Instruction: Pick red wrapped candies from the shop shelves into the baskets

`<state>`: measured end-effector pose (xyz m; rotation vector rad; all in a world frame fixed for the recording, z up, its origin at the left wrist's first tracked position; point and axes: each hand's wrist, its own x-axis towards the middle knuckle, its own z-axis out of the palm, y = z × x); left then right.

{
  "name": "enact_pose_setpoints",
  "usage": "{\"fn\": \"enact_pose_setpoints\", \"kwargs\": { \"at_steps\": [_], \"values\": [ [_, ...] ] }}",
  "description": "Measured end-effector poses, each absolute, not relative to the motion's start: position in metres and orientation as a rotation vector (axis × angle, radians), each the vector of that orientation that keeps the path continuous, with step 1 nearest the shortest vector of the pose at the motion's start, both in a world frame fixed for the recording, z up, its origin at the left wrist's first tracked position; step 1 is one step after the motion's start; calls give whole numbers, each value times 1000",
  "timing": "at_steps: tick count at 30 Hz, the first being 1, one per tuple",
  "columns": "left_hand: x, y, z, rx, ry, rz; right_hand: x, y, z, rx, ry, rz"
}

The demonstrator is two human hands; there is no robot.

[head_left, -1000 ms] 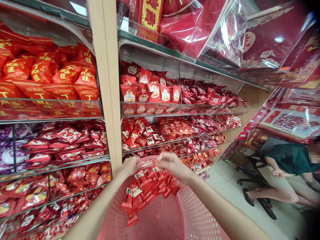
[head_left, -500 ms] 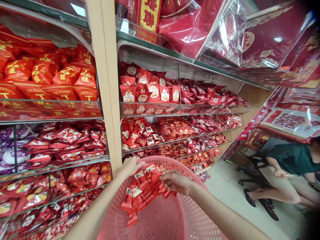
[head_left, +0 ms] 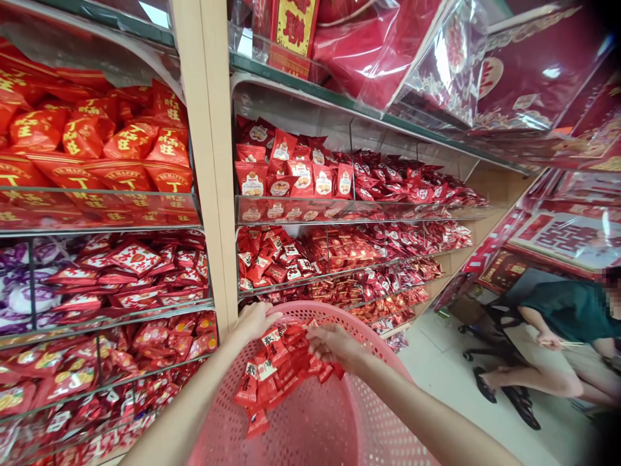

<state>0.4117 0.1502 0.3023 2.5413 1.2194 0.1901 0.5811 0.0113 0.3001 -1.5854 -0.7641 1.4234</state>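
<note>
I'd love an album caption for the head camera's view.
Left hand at a pink basket's rim, right hand at red packets inside, beside stocked shelves.

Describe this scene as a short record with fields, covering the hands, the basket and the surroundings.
Left hand: at the rim of the round pink perforated plastic basket
Right hand: at small red packets with black characters; grip unclear
Packets: heaped toward the basket's far side
Upper left: bright red packets with yellow characters, shelved
Right background: seated person in dark green top
</note>
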Motion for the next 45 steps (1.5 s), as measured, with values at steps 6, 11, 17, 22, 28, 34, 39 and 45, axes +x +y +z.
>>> {"fn": "enact_pose_setpoints", "kwargs": {
  "at_steps": [6, 11, 17, 22, 28, 34, 39, 45],
  "values": [
    [411, 149, 304, 2559, 1208, 193, 570, -1, 303, -1986, -1786, 468],
    [412, 148, 306, 2532, 1236, 179, 555, 0, 305, -2091, -2367, -156],
    [412, 150, 304, 2551, 1219, 176, 544, 6, 301, -1997, -2577, -322],
    [412, 149, 307, 2578, 1232, 159, 530, 11, 293, -1898, -2605, -363],
    [413, 149, 307, 2593, 1222, 162, 524, 9, 296, -1873, -2524, -380],
    [412, 151, 302, 2612, 1186, 171, 529, 24, 342, -1887, -2220, -329],
    [413, 153, 298, 2681, 1194, 140, 537, 88, 390, -1897, -1894, -389],
    [413, 154, 298, 2696, 1203, 147, 530, 155, 396, -2113, -1762, -253]
  ]
}}
